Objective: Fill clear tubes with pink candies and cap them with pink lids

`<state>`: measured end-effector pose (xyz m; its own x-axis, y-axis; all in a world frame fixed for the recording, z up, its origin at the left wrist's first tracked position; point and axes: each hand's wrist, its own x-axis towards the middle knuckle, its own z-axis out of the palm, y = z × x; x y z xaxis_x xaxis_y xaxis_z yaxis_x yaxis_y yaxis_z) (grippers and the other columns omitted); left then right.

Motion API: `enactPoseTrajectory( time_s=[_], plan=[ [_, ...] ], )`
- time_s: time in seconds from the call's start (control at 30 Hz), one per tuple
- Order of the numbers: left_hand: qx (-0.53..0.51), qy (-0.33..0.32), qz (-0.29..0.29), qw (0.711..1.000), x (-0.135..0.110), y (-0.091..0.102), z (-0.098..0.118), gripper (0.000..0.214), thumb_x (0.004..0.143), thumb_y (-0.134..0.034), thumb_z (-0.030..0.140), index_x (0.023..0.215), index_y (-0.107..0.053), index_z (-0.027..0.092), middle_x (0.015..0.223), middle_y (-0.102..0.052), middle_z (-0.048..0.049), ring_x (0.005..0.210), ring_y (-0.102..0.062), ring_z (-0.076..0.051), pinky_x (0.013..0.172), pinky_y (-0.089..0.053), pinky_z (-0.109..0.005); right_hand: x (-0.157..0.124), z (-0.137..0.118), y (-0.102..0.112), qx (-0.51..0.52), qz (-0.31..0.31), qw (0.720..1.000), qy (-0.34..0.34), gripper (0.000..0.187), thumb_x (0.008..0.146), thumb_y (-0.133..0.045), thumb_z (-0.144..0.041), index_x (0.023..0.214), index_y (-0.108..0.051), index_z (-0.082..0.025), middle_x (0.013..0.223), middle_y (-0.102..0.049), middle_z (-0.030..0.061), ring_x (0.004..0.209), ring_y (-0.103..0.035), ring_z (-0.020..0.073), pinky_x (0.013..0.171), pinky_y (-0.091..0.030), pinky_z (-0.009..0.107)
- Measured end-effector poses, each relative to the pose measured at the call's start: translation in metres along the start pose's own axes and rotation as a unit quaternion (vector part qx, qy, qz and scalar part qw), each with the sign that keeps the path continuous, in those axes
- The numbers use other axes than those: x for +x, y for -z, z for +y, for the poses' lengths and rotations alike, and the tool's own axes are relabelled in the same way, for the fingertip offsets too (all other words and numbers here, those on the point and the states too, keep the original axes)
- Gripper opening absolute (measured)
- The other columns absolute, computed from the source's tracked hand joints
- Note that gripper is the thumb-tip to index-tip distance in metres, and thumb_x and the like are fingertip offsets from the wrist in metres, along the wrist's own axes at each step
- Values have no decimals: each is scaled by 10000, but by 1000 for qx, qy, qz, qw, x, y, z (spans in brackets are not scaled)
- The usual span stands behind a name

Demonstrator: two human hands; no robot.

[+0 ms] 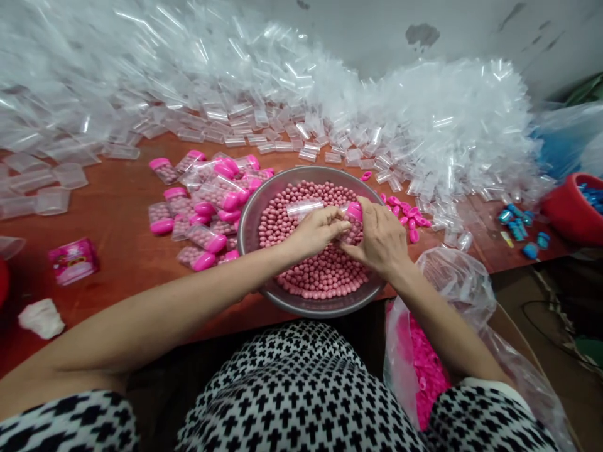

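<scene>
A metal bowl (248,216) full of small pink balls (320,276) sits at the table's front edge. Over it, my left hand (315,231) is closed round a clear plastic tube (304,208) that sticks out to the left. My right hand (379,237) is closed on a tube with a pink cap (355,211), its fingertips meeting those of the left hand. To the left of the bowl lies a heap of filled tubes with pink caps (207,201).
A huge pile of empty clear tubes (292,107) covers the back of the red-brown table (117,213). Loose pink caps (407,216) lie right of the bowl. A plastic bag of pink caps (424,370) hangs by my right knee. Blue caps (516,226) and a red tub (568,213) sit far right.
</scene>
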<state>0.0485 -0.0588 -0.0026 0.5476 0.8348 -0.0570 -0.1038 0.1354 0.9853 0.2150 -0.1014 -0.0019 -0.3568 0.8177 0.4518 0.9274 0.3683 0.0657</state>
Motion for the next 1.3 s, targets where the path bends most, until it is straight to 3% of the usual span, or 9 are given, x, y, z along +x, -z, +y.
enactPoseTrajectory(
  time_s=[0.1, 0.3, 0.5, 0.6, 0.73, 0.9, 1.13, 1.23, 1.3],
  plan=[
    [-22, -8, -6, 1000, -1, -1, 2, 52, 825, -612, 100, 783, -600, 129, 688, -633, 18, 641, -587, -101, 658, -484, -239, 1, 2, -8, 31, 44, 998, -12, 701, 788, -623, -493, 1311, -499, -42, 1012, -652, 196, 897, -599, 330, 787, -514, 471],
    [-86, -1, -14, 996, -2, -3, 6, 61, 819, -605, 76, 786, -598, 126, 672, -616, 21, 630, -565, -91, 638, -469, -230, 1, 4, -10, 42, 96, 994, -14, 617, 759, -594, -393, 1297, -516, -100, 953, -633, 152, 885, -581, 326, 801, -507, 482],
    [-85, -28, 4, 996, 0, -3, 1, 70, 785, -645, 65, 785, -599, 119, 675, -601, 25, 618, -563, -88, 630, -470, -228, 4, 0, -9, 66, 81, 994, -19, 623, 748, -601, -323, 1316, -467, -105, 1053, -617, 165, 973, -582, 333, 857, -519, 502],
    [-101, -15, 42, 994, 0, -3, 1, 93, 783, -639, 49, 776, -580, 119, 664, -606, 30, 605, -574, -82, 635, -483, -226, 6, 0, -10, 101, 74, 992, -12, 699, 779, -611, -314, 1402, -366, -112, 1219, -581, 195, 1125, -557, 340, 972, -487, 530],
    [-126, -1, 48, 991, 0, -5, 5, 106, 808, -598, 38, 752, -564, 122, 634, -606, 30, 589, -583, -82, 632, -492, -227, 7, 2, -12, 110, 97, 989, -8, 729, 810, -624, -324, 1438, -315, -118, 1290, -548, 212, 1210, -523, 342, 1033, -451, 547],
    [-121, -15, 43, 992, 0, -3, 4, 115, 779, -618, 48, 704, -579, 125, 616, -586, 32, 571, -552, -81, 620, -470, -231, 8, 4, -12, 98, 99, 990, 13, 644, 832, -613, -364, 1385, -377, -134, 1232, -574, 193, 1153, -552, 329, 997, -478, 525],
    [-63, -25, 26, 997, 2, 3, -1, 125, 733, -631, 87, 618, -597, 121, 559, -521, 41, 519, -453, -66, 533, -377, -212, 12, 9, -14, 84, 85, 992, 44, 470, 781, -634, -436, 1146, -514, -165, 955, -607, 124, 901, -585, 308, 788, -527, 478],
    [-65, -17, 20, 998, 2, 0, 2, 94, 731, -634, 95, 642, -614, 119, 575, -557, 32, 540, -496, -75, 562, -413, -220, 12, 9, -16, 87, 103, 989, 54, 521, 801, -634, -436, 1210, -484, -150, 991, -624, 129, 914, -608, 301, 797, -538, 468],
    [-63, -8, 37, 997, 0, 1, 9, 42, 743, -637, 104, 704, -642, 117, 630, -615, 12, 594, -564, -93, 615, -469, -238, 11, 8, -15, 88, 85, 991, 44, 635, 824, -643, -444, 1330, -420, -132, 1127, -627, 170, 1020, -615, 322, 869, -530, 495]
  ],
)
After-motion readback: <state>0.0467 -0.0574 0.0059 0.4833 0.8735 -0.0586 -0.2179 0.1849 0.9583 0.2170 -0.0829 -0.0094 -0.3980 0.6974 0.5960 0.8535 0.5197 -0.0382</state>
